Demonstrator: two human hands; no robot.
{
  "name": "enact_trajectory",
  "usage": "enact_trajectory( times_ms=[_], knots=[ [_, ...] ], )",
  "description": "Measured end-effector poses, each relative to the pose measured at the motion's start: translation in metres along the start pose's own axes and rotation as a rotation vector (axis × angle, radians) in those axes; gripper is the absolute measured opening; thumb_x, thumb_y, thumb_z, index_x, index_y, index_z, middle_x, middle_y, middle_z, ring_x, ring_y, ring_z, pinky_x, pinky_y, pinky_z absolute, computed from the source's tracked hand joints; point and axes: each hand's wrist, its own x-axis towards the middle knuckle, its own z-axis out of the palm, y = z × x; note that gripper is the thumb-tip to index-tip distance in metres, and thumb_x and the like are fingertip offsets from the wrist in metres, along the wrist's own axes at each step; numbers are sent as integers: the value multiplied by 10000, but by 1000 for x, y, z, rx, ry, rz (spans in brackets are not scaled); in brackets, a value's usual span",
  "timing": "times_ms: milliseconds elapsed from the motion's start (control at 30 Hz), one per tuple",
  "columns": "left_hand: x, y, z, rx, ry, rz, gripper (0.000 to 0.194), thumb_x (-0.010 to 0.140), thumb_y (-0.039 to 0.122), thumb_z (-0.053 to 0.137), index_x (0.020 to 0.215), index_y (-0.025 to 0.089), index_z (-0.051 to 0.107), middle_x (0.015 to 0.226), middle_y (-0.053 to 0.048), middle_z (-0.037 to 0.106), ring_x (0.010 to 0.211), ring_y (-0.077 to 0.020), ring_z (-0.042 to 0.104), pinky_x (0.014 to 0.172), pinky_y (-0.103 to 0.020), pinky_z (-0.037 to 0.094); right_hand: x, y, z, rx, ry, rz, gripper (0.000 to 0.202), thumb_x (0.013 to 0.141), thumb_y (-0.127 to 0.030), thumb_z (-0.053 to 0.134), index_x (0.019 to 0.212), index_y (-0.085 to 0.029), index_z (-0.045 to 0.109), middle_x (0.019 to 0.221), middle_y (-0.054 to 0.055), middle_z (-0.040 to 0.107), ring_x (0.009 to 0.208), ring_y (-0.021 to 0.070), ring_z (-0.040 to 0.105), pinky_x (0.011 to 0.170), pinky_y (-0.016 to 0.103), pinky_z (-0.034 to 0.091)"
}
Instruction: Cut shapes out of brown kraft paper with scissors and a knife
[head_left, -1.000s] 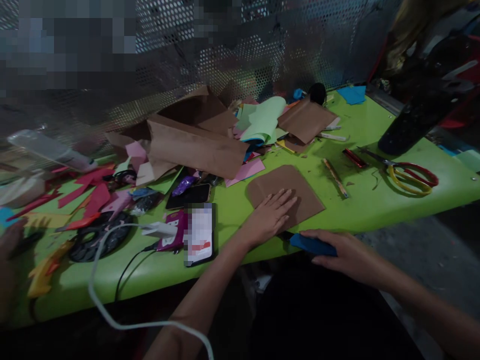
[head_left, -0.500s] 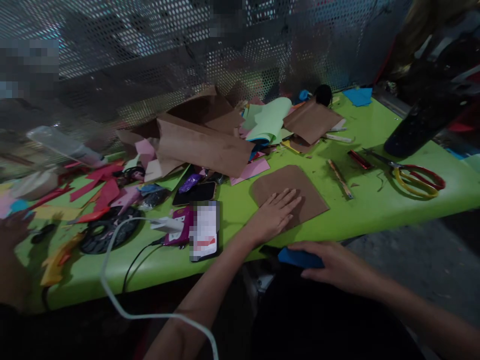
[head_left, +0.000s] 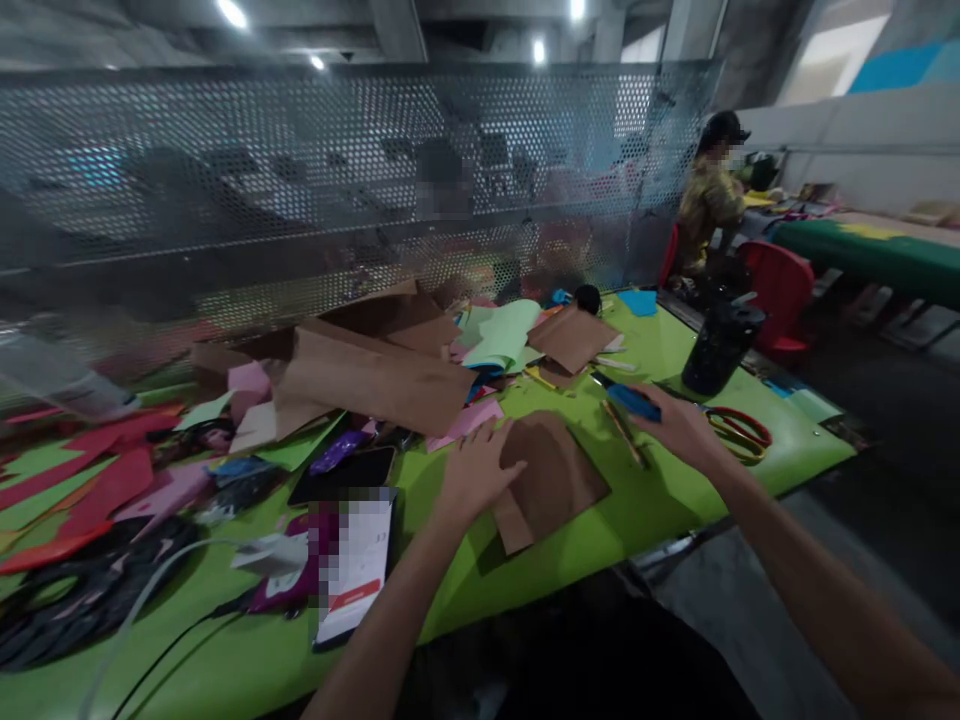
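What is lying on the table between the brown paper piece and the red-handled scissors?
In the head view, the right hand holding a blue tool, and a thin stick, lie between brown paper and scissors.

left hand: forearm stretched forward, palm down, fingers curled | right hand: arm extended, fingers closed in a grip

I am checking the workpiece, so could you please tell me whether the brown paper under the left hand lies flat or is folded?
Folded: the brown paper has a flap turned over along its near left edge, beside the left hand.
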Motion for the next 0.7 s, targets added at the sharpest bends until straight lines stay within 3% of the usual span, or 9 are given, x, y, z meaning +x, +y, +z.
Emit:
enact_trajectory(
  times_ms=[100,200,367,500,600,700],
  knots=[
    [5,-4,-1,59,-53,-48,745,830,472,688,1472,197,429,1480,-208,499,1330,-406,489,1063,-544,380,29,13,14,-170,18,68,524,889,-273,569,1408,-209,526,1153,110,735,1004,320,697,832,379,511],
    [9,-10,0,8,-67,-90,835,757,498,746,1465,194,426,1408,-213,551,1289,-416,516,1028,-512,408,40,11,26,-292,-7,89,504,897,-217,545,1400,-243,538,1108,105,737,931,302,701,768,352,499],
    [14,-22,3,-187,-51,-168,889,636,388,841,1412,164,470,1396,-212,561,1312,-414,493,1048,-476,396,35,-4,29,-352,55,-8,393,911,-196,529,1291,-204,627,1232,168,652,1104,353,592,876,418,464],
    [16,-28,9,-328,-39,-224,668,648,307,816,1254,141,588,1189,-163,691,1078,-348,656,894,-398,489,30,-13,34,-314,154,-199,334,937,-229,520,1241,-188,651,1229,145,651,1130,331,557,973,443,420],
    [16,-29,13,-443,42,-274,408,674,268,771,1051,158,661,1015,-108,728,932,-304,677,811,-371,495,30,-22,43,-161,69,-323,302,927,-260,561,1204,-202,665,1183,111,684,1106,296,584,984,424,421],
    [13,-30,15,-585,167,-299,254,690,321,755,879,170,679,881,-64,721,854,-272,655,793,-362,491,32,-33,51,-28,-1,-350,315,919,-341,594,1193,-203,667,1186,107,697,1126,298,591,1003,441,409]
  ],
)
